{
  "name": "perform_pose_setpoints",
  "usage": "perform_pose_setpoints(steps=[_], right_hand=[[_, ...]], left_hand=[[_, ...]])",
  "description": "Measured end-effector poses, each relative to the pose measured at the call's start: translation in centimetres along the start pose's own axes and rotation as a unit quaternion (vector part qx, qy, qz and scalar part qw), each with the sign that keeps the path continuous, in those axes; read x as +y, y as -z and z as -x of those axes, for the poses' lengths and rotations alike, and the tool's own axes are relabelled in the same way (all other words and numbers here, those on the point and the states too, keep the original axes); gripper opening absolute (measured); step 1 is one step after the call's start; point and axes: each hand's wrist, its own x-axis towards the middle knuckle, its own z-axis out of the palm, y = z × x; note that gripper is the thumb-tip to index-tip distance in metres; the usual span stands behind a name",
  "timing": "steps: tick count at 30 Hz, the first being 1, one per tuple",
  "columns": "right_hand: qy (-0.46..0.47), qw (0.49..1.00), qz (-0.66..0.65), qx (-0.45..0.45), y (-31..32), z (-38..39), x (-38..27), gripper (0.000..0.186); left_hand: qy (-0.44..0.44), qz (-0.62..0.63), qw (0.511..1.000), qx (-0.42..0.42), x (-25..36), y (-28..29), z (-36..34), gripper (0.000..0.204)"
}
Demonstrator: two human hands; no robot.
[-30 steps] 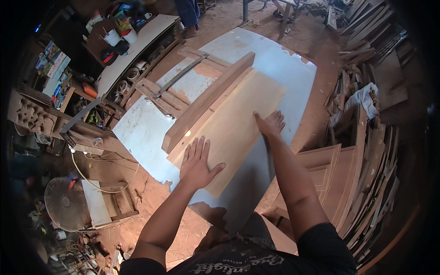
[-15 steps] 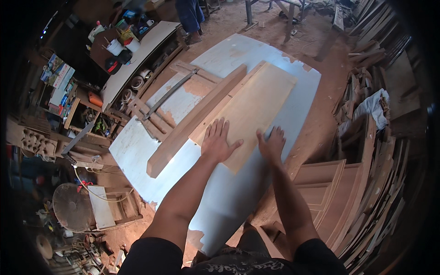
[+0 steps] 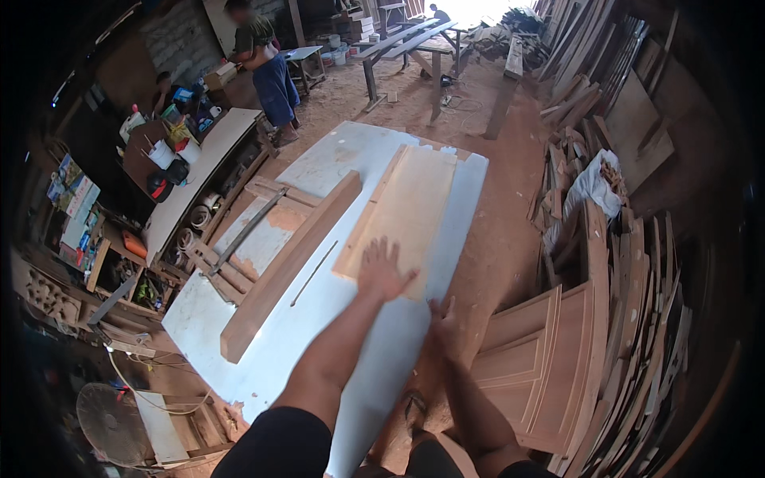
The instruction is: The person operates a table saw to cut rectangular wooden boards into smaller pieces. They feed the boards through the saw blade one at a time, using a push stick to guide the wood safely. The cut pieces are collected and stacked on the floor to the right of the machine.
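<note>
My left hand lies with fingers spread on a pale wooden board with a narrower strip along its left side, on a large white-faced panel. My right hand, somewhat blurred, is at the panel's right edge just below the board, its fingers partly visible and apart. Left of the board lie a thick wooden beam, a thin dark rod or slot and a wooden frame with a long metal bar clamp across it.
A cluttered workbench runs along the left, near a standing person. A fan stands lower left. Panelled doors and stacked timber line the right. A trestle with planks is at the back.
The pale board has slid forward, away from me, separating from the beam. My right hand has left its top for the panel's edge; my left stays on it. The view has tilted up.
</note>
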Motion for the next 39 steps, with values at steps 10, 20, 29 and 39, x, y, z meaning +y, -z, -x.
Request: perform_pose_setpoints(steps=[10,20,29,39], right_hand=[[-0.089,0.967,-0.197,-0.135,9.4,12.4,1.4,0.056],[0.278,0.95,0.135,-0.041,-1.5,30.3,-2.9,0.081],[0.194,0.893,0.378,-0.15,-9.4,43.4,-1.6,0.117],[0.178,0.926,0.324,-0.074,-16.6,39.9,-3.3,0.113]], left_hand=[[-0.146,0.041,0.988,-0.041,6.8,7.0,29.9,0.101],[0.182,0.597,0.689,0.368,-4.3,10.1,54.7,0.048],[0.349,0.764,0.393,0.374,-16.7,4.2,72.2,0.061],[0.382,0.773,0.386,0.329,-22.6,5.7,66.1,0.058]])
